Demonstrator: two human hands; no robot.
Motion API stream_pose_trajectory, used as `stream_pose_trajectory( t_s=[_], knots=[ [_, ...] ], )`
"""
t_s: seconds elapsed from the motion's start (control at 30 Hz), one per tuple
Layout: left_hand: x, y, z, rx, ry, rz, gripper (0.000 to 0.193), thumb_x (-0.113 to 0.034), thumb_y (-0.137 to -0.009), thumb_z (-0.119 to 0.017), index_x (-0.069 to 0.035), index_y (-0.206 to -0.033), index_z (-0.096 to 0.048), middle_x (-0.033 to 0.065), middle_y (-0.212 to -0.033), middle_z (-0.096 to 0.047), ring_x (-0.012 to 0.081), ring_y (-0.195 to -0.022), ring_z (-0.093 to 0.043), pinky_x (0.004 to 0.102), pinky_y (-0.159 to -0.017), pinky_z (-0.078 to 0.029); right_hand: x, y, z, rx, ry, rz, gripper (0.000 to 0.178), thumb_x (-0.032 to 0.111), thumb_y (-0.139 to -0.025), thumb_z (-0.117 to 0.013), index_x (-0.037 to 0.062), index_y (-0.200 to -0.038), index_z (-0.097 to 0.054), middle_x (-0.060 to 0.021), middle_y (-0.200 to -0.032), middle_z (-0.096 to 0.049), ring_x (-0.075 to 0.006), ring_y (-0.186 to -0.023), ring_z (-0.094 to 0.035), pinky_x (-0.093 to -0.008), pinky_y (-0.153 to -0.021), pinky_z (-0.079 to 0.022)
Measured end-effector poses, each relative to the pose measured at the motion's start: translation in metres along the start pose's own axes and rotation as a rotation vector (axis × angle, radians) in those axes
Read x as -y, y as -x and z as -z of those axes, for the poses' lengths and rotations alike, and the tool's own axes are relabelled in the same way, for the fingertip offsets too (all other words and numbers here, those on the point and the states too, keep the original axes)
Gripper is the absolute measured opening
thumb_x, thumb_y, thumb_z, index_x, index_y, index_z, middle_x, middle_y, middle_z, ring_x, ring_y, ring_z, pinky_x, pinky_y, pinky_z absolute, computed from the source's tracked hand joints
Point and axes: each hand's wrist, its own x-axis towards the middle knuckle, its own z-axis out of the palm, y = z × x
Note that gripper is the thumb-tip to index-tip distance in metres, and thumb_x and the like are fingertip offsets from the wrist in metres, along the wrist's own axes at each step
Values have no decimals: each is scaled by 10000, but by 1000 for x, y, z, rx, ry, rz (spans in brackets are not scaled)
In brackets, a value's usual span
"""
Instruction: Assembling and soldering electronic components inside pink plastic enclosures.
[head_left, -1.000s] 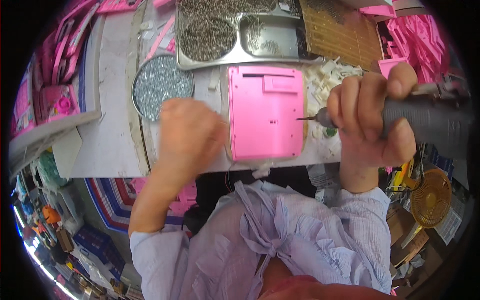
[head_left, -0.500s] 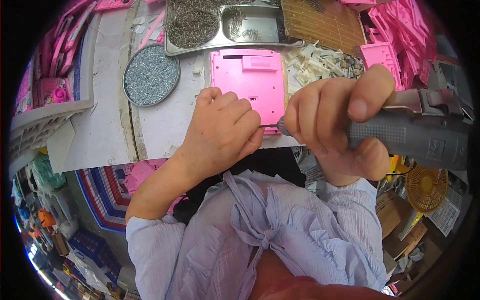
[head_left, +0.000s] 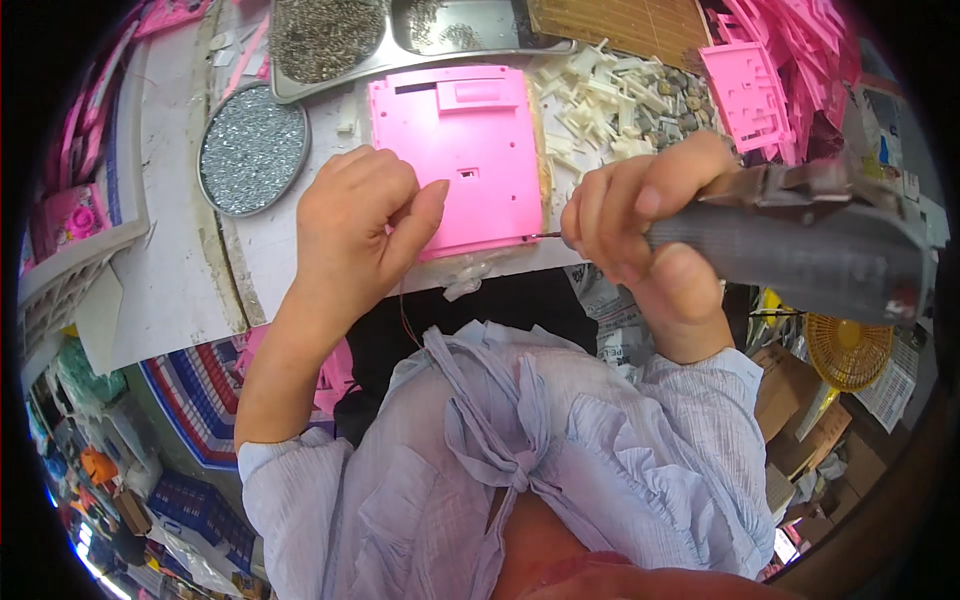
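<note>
A grey electric screwdriver (head_left: 790, 250) lies in the grip of my right hand (head_left: 655, 225), its fingers wrapped round the body. The thin bit points left and meets the near right corner of a pink plastic panel (head_left: 480, 150), seemingly at a screw there. The panel lies flat on the table and has a small slot, several holes and a raised block at its far edge. Over the panel's near left part rests my left hand (head_left: 365, 215), fingers curled in and thumb toward the panel. What those fingers hold, if anything, is hidden.
Left of the panel stands a round dish (head_left: 254, 150) of small silvery screws. A metal compartment tray (head_left: 430, 65) with dark small parts is beyond it. White plastic pieces (head_left: 600, 105) lie to the right, pink parts (head_left: 750, 100) farther right. Clear plastic (head_left: 465, 275) hangs at the near edge.
My left hand has moved left, away from the bit tip, uncovering the panel's near right corner. The screwdriver bit stays at that corner. The whole view has shifted somewhat.
</note>
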Motion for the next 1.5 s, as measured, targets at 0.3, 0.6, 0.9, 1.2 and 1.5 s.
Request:
stream_pose_trajectory(
  t_s=[0.3,0.6,0.9,1.2,1.5],
  knots=[
    [13,7,-30,44,-41,-165,169,-56,-840,-706,-64,-780,-548,88,-1219,-716,290,-1252,-635,496,-1116,-412,-27,19,9,84,101,81,277,198,-916,-716,100,-990,-468,-26,-614,-500,-164,-520,-491,-349,-527,-456],
    [13,9,-31,19,-27,-162,193,-46,-847,-703,-64,-761,-531,84,-1202,-722,263,-1225,-654,486,-1119,-422,-19,-12,15,309,119,208,223,123,-898,-700,78,-875,-483,-66,-603,-537,-202,-503,-527,-346,-500,-468],
    [12,5,-30,15,3,-147,206,-46,-847,-707,-70,-755,-525,99,-1202,-717,270,-1227,-651,502,-1115,-419,-36,-29,15,336,271,201,255,169,-922,-704,90,-851,-472,-49,-591,-523,-209,-508,-533,-368,-530,-504],
    [14,3,-29,44,7,-143,140,-83,-827,-697,-57,-812,-560,82,-1219,-685,242,-1241,-625,489,-1112,-422,-45,-57,28,218,212,144,304,213,-933,-710,103,-832,-445,-40,-572,-513,-176,-501,-506,-351,-511,-458],
    [12,6,-28,51,28,-119,191,-35,-825,-716,-70,-766,-538,97,-1208,-713,264,-1233,-648,494,-1108,-421,-53,-117,52,177,56,208,248,178,-927,-659,98,-872,-431,-46,-608,-499,-146,-534,-437,-344,-536,-420]
  ],
)
